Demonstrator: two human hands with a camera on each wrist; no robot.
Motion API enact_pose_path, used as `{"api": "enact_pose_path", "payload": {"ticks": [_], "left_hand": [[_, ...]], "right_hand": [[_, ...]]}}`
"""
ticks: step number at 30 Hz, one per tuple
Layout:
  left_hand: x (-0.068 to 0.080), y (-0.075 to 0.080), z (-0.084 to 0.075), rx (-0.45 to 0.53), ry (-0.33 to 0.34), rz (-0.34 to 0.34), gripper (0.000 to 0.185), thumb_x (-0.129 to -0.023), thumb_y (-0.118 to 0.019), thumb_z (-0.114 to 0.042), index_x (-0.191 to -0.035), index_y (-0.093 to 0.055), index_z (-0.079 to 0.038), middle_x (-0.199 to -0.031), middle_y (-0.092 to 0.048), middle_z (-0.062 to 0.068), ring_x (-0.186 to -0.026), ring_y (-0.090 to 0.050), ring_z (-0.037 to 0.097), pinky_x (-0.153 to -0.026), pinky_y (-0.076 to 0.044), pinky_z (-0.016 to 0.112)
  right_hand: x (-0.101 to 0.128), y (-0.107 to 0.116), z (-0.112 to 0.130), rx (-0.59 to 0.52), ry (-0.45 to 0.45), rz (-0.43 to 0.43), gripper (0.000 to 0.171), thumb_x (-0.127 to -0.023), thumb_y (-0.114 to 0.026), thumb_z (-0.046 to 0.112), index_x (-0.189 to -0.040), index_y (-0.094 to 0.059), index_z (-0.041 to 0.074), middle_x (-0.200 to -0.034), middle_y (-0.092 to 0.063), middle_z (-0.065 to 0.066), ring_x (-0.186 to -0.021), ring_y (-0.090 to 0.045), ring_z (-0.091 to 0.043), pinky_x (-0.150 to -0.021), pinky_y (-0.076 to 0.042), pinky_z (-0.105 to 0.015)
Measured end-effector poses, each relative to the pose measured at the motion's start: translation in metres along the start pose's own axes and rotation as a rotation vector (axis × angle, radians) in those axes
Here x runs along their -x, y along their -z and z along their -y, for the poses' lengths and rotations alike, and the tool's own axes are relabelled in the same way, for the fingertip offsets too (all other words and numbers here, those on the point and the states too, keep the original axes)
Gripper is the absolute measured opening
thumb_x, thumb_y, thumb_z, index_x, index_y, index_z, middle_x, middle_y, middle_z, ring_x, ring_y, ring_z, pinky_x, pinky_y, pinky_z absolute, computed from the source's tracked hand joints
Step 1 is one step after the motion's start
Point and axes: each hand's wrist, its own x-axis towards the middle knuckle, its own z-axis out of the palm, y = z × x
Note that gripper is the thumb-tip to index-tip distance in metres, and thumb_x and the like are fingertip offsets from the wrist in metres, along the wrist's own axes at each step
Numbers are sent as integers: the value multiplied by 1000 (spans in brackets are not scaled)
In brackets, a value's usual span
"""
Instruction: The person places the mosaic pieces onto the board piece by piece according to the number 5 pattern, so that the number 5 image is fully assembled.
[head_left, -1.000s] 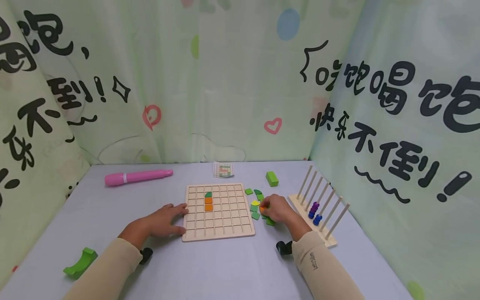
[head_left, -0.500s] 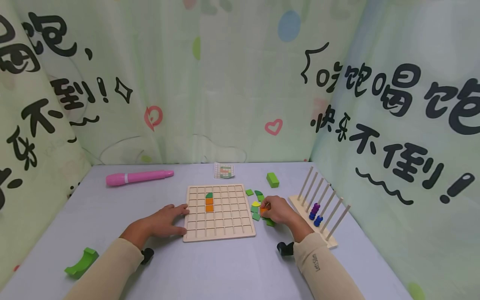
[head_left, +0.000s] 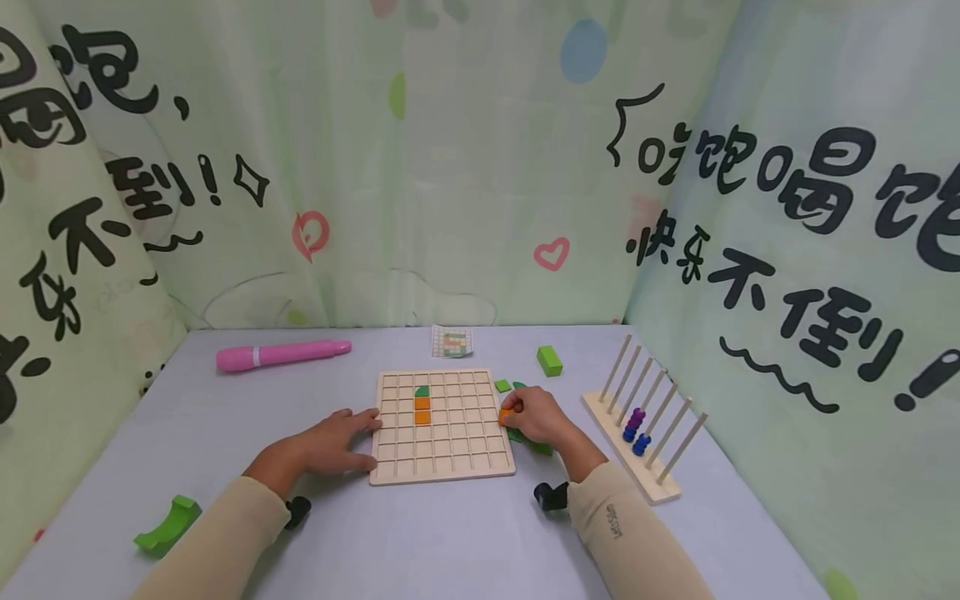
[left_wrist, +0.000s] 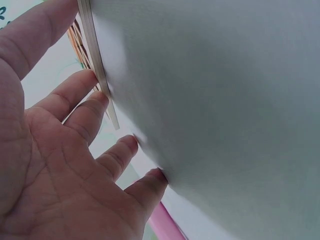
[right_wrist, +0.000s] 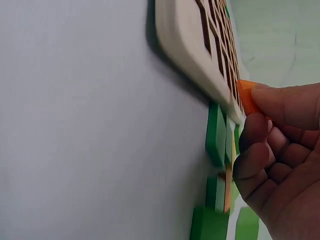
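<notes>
A pale wooden grid board (head_left: 450,446) lies mid-table; in one column sit a green rounded piece (head_left: 422,391) and two orange square tiles (head_left: 422,417) below it. At the board's left edge, my left hand (head_left: 330,444) spreads its fingers, with thumb and fingertips touching the rim. My right hand (head_left: 536,415) pinches an orange tile (right_wrist: 246,95) between thumb and fingertips, close over the board's right edge. Beneath and beside that hand lie several green pieces (right_wrist: 216,135), partly hidden by it.
A wooden peg rack (head_left: 630,450) with purple and blue beads stands at the right. Behind are a green block (head_left: 550,361), a small patterned card (head_left: 452,342) and a pink flashlight-shaped stick (head_left: 285,354). A green arch block (head_left: 169,525) lies front left.
My right hand has lifted the orange tile from the pile of pieces and moved left to the board's right edge. My left hand stays at the board.
</notes>
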Motion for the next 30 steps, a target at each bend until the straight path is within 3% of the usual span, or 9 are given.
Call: {"api": "enact_pose_path", "payload": {"ticks": [12,21,30], "left_hand": [[2,1,-2,2,1,-2,78,-89,-78,-44,-156,-47,-18,-166,-36,16,-152,-28,46,-117,-33,68],[3,2,-1,2,0,-6,79,-89,-78,-44,-157,-47,-19,-165,-37,17,-151,-29,46,-116,-33,68],[1,0,1,14,6,1,78,-89,-78,-45,-157,-47,-20,-166,-36,15,-152,-27,45,-116,-32,69]], "right_hand": [[-12,-28,36,-60,109,48,6,-94,-71,6,-100,-70,8,-89,-63,-2,-80,-56,-16,-72,-47,-28],[-24,-44,60,17,128,100,4,-97,-71,11,-100,-71,9,-88,-62,-1,-84,-56,-18,-75,-46,-29],[-29,-51,74,-8,95,150,5,-99,-67,9,-101,-71,10,-92,-63,-2,-89,-57,-20,-78,-48,-31]]}}
